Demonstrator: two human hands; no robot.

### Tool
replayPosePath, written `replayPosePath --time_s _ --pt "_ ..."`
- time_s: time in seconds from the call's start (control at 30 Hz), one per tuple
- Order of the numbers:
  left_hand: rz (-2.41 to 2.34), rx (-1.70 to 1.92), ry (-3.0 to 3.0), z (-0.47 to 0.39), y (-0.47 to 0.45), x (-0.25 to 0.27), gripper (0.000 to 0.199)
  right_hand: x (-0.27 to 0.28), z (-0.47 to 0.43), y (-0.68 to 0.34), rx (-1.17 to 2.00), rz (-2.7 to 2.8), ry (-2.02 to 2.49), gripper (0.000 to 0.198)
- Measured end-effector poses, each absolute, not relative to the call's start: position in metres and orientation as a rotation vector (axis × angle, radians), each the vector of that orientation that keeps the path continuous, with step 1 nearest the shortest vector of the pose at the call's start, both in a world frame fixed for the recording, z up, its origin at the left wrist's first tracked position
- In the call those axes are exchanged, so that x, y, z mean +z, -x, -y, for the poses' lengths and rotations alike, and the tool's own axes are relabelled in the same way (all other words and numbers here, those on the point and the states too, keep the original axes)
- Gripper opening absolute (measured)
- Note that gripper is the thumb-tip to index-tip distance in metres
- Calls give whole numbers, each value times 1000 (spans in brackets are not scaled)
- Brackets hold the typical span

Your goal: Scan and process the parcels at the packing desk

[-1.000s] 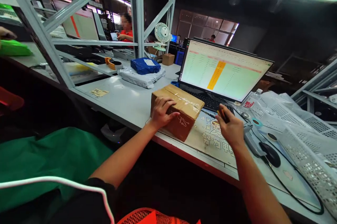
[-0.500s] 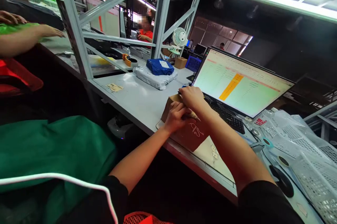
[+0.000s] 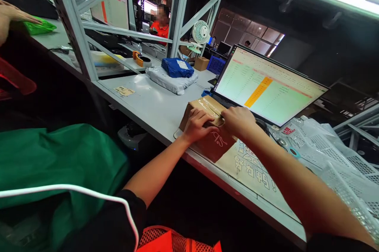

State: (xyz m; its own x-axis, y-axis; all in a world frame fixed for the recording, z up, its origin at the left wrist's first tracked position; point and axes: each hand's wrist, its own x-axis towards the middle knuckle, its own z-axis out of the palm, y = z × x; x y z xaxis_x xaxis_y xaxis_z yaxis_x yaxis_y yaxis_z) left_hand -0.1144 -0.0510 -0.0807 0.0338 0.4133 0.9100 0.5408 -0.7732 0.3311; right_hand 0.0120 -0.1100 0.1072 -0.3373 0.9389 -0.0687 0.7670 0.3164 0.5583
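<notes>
A brown cardboard box (image 3: 204, 151) with pale handwriting on its side sits at the desk's front edge. Clear tape crosses its top, where a dark slit runs along the seam. My left hand (image 3: 197, 125) grips the near top edge, fingers bent over the top and thumb along the side. At the right end of the seam is my right hand (image 3: 238, 119), its fingers closed around something small and dark that I cannot make out. Under the box lies a cream desk mat (image 3: 254, 171) with printed characters.
Behind the box stands a monitor (image 3: 272, 86). A blue parcel (image 3: 177, 67) lies on a white parcel (image 3: 170, 82) farther back. White plastic baskets (image 3: 325, 145) crowd the right side. Metal rack posts (image 3: 74, 27) rise at the left, near another person's hand (image 3: 12, 15).
My right hand has moved right and toward me along the box top, uncovering the taped seam and its slit. My left hand stays on the box. The view has shifted slightly.
</notes>
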Motion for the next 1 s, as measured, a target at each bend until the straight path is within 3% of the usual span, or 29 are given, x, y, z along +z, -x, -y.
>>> replayPosePath --time_s 0.2,0.27,0.43,0.53,0.67,0.8,1.0 --pt "920 -1881 2109 52 115 -80 50 94 166 -134 474 -1899 -1699 43" --pt "933 -1873 2091 50 113 -81 49 61 177 -184 418 -1841 -1860 54" --pt "962 -1819 2068 48 105 -82 46 -46 203 -267 363 -1816 -2236 59" --pt "915 -1829 1976 56 96 -82 47 -77 207 -279 376 -1922 -2324 54" --pt "948 -1798 1912 72 83 -79 46 -47 187 -244 403 -2492 -2445 42" --pt "1012 -1716 1934 83 81 -74 41 3 158 -158 475 -3198 -2146 45" --pt "968 -1531 2346 79 114 -35 28 10 139 -77 438 -3029 -1967 34"
